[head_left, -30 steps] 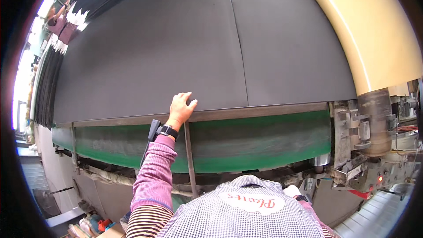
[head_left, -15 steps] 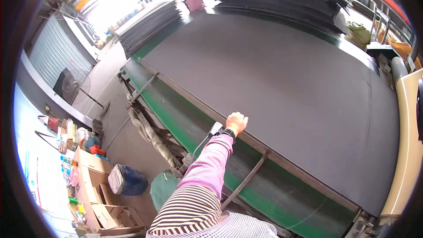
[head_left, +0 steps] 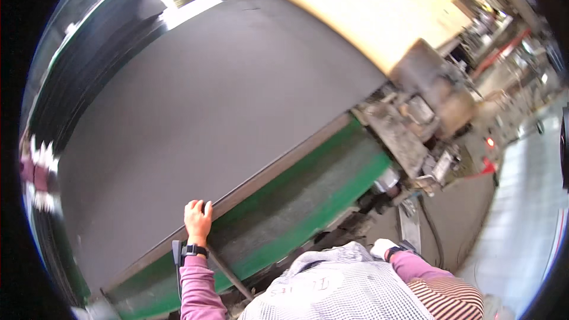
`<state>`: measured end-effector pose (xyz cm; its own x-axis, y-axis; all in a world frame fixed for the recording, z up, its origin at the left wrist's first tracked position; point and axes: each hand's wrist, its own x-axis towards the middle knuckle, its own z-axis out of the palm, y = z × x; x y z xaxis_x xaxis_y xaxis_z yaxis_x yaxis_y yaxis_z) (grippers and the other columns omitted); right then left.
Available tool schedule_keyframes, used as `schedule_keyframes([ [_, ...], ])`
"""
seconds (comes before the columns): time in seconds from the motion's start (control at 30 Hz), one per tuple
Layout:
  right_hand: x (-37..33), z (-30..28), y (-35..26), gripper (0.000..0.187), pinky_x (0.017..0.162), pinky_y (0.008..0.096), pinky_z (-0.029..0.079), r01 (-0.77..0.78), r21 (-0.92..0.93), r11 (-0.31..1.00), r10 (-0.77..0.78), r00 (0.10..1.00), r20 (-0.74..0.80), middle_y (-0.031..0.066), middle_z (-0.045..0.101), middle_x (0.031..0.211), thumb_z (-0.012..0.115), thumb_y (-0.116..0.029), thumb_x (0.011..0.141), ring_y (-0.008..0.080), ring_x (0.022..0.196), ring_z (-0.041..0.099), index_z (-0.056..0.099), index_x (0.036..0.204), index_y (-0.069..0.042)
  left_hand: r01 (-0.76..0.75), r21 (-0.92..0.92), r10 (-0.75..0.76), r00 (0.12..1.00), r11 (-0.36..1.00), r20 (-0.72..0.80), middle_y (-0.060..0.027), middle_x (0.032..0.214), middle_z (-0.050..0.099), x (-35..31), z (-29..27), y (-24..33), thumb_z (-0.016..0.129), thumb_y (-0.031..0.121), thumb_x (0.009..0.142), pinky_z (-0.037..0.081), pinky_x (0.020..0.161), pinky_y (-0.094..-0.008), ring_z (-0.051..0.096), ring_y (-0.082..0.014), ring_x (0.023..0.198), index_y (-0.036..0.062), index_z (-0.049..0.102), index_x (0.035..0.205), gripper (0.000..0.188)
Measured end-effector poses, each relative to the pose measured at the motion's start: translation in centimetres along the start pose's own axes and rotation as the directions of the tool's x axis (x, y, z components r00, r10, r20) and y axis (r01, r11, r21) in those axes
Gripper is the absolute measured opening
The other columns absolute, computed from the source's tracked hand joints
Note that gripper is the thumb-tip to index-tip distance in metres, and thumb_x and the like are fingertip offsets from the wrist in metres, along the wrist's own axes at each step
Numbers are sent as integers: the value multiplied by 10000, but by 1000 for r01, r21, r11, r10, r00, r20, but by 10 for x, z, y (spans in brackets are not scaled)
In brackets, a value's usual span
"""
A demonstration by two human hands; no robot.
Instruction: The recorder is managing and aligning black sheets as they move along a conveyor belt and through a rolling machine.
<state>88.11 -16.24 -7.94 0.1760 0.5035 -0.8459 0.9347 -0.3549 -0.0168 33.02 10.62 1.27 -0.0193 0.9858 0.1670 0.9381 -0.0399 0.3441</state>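
A wide dark grey sheet point(head_left: 225, 106) lies flat across the machine bed. My left hand point(head_left: 197, 219) rests over its near edge, fingers on the surface and thumb a little apart, nothing visible in it. A black wristband point(head_left: 194, 250) with a small grey device is on that wrist. Just below the hand run the metal edge rail point(head_left: 278, 163) and a green-edged belt point(head_left: 296, 195). My right hand point(head_left: 382, 248) is beside my checked apron point(head_left: 332, 281), away from the sheet. It looks pale and blurred, and its fingers cannot be made out.
Stacked dark sheets point(head_left: 101, 53) stand beyond the bed, with a person in pink point(head_left: 34, 175) at far left. A cream-coloured panel or roll point(head_left: 355, 6) borders the bed's far right end. Machine parts point(head_left: 409, 124) crowd the right corner, above a grey floor point(head_left: 462, 195).
My view has swung to the right, bringing the bed's right end and machine parts into sight. The left hand stays at the sheet's edge. My right hand has come into view.
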Motion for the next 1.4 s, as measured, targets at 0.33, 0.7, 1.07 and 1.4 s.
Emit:
schedule_keyframes([
  [0.33, 27, -9, 42, 348, 873, 416, 453, -108, 112, 988, 89, 983, 160, 219, 621, 1032, 496, -268, 776, 362, 1017, 587, 677, 983, -54, -28, 30, 28, 999, 999, 25, -160, 960, 600, 51, 91, 149, 612, 380, 820, 443, 834, -410, 545, -326, 946, -17, 640, 858, 400],
  [0.7, 109, -73, -11, 294, 802, 409, 484, 309, -128, 942, -306, 951, 43, 214, 637, 947, 499, -243, 745, 351, 923, 618, 702, 843, -55, 295, 51, -298, 923, 954, 244, -122, 1395, 382, 24, 31, 60, 464, 590, 847, 271, 1008, -618, 311, -388, 1280, 271, 603, 1197, 494],
  [1.07, 73, -35, -19, 271, 755, 428, 492, 262, -109, 959, -267, 963, -34, 204, 647, 898, 488, -218, 749, 347, 848, 633, 703, 805, -61, 126, -60, -109, 965, 990, 239, -56, 1138, 621, 25, 25, 26, 537, 454, 852, 409, 965, -367, 521, -236, 1114, 163, 709, 980, 361],
  [1.4, -8, 40, 42, 203, 726, 417, 513, 80, -240, 968, -99, 993, -70, 159, 669, 860, 578, -183, 685, 350, 818, 644, 709, 809, -91, 150, -90, -155, 986, 985, -60, -102, 1047, 629, -4, 13, -62, 660, 309, 795, 427, 916, -375, 534, -267, 1042, 123, 733, 880, 218],
])
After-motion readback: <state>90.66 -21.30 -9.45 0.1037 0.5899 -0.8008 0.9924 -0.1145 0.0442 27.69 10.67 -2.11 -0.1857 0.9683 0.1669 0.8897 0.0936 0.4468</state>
